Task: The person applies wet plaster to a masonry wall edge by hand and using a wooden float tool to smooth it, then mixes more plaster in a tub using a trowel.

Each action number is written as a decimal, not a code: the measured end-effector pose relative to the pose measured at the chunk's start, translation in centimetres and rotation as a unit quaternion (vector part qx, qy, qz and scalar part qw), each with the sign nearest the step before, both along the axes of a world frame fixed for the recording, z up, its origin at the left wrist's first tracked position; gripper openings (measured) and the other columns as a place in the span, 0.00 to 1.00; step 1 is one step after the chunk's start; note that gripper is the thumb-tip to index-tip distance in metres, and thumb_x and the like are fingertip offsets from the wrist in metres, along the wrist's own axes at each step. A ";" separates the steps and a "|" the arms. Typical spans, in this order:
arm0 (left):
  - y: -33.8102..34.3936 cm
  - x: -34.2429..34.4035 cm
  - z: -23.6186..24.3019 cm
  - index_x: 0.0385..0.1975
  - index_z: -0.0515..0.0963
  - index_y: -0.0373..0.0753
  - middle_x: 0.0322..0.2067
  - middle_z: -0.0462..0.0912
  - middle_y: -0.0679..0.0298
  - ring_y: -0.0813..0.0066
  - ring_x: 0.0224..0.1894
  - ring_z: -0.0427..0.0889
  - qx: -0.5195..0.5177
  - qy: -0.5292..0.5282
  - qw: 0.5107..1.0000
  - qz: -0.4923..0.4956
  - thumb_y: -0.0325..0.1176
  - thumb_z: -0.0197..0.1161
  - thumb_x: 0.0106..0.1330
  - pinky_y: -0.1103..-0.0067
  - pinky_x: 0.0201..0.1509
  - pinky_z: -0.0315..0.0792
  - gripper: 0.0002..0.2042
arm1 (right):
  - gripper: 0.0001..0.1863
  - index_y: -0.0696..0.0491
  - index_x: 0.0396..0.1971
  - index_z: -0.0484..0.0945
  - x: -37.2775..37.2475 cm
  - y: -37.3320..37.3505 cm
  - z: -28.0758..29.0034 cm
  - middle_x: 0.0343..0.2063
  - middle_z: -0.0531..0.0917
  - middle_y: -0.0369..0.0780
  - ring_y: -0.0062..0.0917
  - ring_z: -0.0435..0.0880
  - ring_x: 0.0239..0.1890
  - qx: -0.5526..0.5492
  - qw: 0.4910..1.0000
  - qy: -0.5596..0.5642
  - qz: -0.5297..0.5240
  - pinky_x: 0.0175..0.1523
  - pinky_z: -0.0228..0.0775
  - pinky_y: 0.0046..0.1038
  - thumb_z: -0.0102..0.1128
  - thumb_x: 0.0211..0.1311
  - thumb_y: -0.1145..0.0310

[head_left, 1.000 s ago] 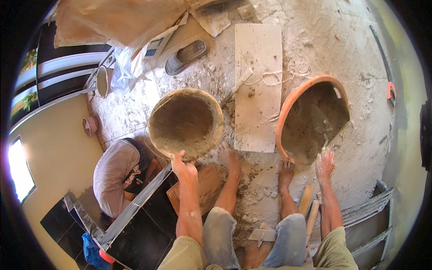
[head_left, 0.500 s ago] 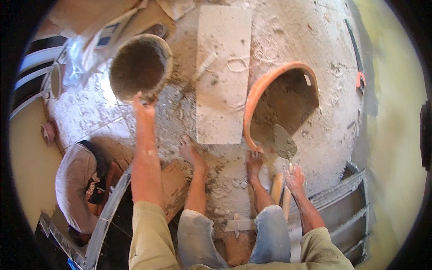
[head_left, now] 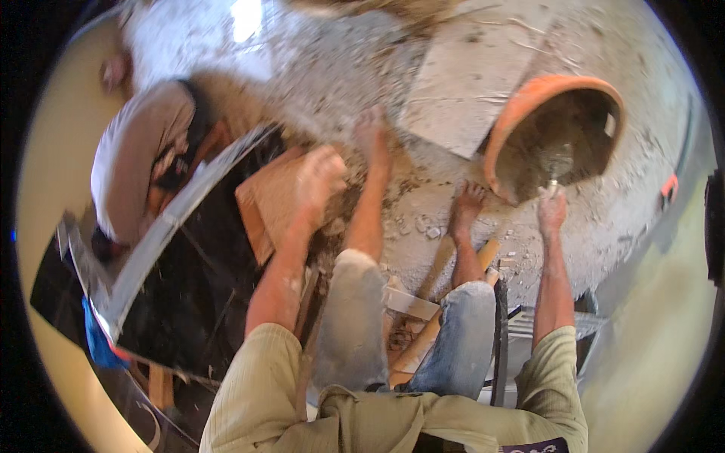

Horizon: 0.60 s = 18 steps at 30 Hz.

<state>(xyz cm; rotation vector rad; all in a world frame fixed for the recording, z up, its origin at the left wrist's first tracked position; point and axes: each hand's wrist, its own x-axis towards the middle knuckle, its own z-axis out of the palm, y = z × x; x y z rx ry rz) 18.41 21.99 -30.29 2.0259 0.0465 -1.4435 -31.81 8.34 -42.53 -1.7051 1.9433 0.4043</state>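
Note:
My right hand (head_left: 552,209) is closed round the handle of a trowel (head_left: 557,160). The trowel's blade, a little blurred, is inside an orange tub (head_left: 507,124) with grey-brown mortar stuck to its inner wall. My left hand (head_left: 320,177) is smeared by motion, so its fingers do not show clearly. It is above reddish-brown boards or tiles (head_left: 264,192), left of my bare feet, and nothing can be made out in it.
A long pale panel (head_left: 445,87) lies on the dusty floor beyond my feet. At left, a crouching person (head_left: 140,158) is behind a black sheet with a silvery edge (head_left: 185,208). Wooden poles (head_left: 423,343) lie between my legs. An orange-handled tool (head_left: 669,187) is at far right.
My left hand has left the bucket's rim and come back toward me; the bucket is out of view. The trowel has gone deeper into the orange tub. The view has shifted.

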 end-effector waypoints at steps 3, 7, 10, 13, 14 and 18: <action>11.1 -5.6 5.5 0.59 0.70 0.39 0.49 0.78 0.59 0.66 0.51 0.79 0.133 0.012 0.989 0.057 0.35 0.58 0.68 0.70 0.48 0.78 0.20 | 0.28 0.59 0.52 0.71 -1.3 -1.9 -3.2 0.39 0.81 0.51 0.49 0.79 0.43 -0.019 0.993 -0.100 0.059 0.49 0.71 0.43 0.63 0.58 0.56; 23.1 -13.1 13.5 0.59 0.71 0.40 0.54 0.76 0.58 0.67 0.52 0.78 0.258 0.007 0.952 0.164 0.41 0.63 0.65 0.69 0.48 0.77 0.24 | 0.36 0.61 0.62 0.64 -2.9 -2.8 -2.4 0.52 0.77 0.54 0.46 0.76 0.54 0.079 0.981 -0.159 0.078 0.59 0.66 0.40 0.63 0.59 0.56; 29.1 -18.7 17.4 0.59 0.72 0.38 0.53 0.77 0.58 0.68 0.51 0.78 0.301 0.013 0.933 0.196 0.42 0.63 0.66 0.69 0.50 0.75 0.24 | 0.33 0.60 0.62 0.65 -8.2 -1.5 -1.1 0.55 0.74 0.55 0.47 0.73 0.57 0.039 0.968 -0.120 0.218 0.62 0.63 0.39 0.61 0.62 0.57; 34.4 -24.3 18.9 0.56 0.74 0.37 0.49 0.79 0.55 0.69 0.49 0.78 0.272 -0.048 0.943 0.187 0.42 0.63 0.65 0.75 0.45 0.75 0.22 | 0.30 0.59 0.60 0.67 -9.5 -0.1 3.4 0.54 0.75 0.54 0.46 0.75 0.54 0.082 0.953 -0.062 0.285 0.60 0.66 0.39 0.60 0.62 0.60; 34.2 -24.9 19.6 0.56 0.74 0.37 0.49 0.79 0.55 0.69 0.49 0.78 0.270 -0.047 0.940 0.203 0.42 0.63 0.65 0.75 0.45 0.75 0.22 | 0.28 0.60 0.59 0.69 -10.4 -0.2 5.2 0.53 0.76 0.54 0.45 0.76 0.52 0.098 0.957 -0.077 0.262 0.58 0.67 0.39 0.60 0.62 0.60; 33.2 -25.6 21.3 0.56 0.74 0.37 0.52 0.78 0.57 0.68 0.52 0.77 0.246 -0.006 0.933 0.262 0.42 0.63 0.65 0.74 0.52 0.73 0.22 | 0.26 0.61 0.56 0.72 -16.2 -0.3 10.9 0.45 0.79 0.53 0.42 0.79 0.44 0.140 0.941 -0.103 0.291 0.50 0.70 0.38 0.60 0.60 0.64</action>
